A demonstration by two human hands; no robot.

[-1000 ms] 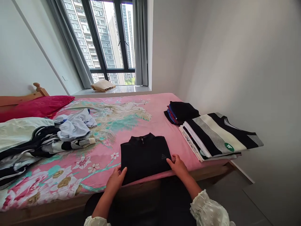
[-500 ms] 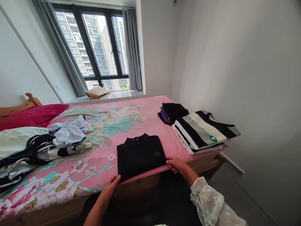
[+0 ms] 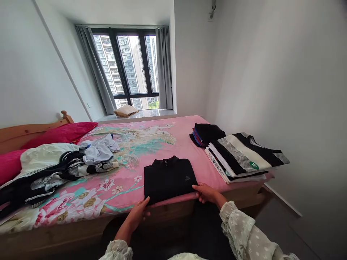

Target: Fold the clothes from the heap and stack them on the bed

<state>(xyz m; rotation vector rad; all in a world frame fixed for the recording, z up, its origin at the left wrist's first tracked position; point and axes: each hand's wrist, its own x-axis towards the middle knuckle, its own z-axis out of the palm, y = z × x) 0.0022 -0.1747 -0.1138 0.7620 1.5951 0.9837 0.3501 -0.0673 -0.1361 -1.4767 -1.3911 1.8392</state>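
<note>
A black zip-collar shirt [image 3: 169,180], folded into a neat rectangle, lies flat at the bed's near edge with its collar pointing away from me. My left hand [image 3: 137,215] pinches its near left corner, thumb on top and fingers underneath. At the near right corner, my right hand [image 3: 206,192] grips the cloth the same way. To the right sits a stack of folded shirts [image 3: 244,155], topped by a black, cream and striped one with a round green tag. Behind that stack is a smaller pile of dark folded clothes [image 3: 207,134].
Unfolded clothes [image 3: 62,166] lie in a heap on the left of the bed, near red pillows [image 3: 62,134]. A floral pink sheet [image 3: 135,151] covers the bed. A beige folded cloth [image 3: 126,110] rests on the windowsill. A wall [image 3: 257,79] rises at the right.
My view has tilted up and turned left, so the scene sits lower and further right. Both hands stay at the black shirt's near corners, and the shirt still lies flat.
</note>
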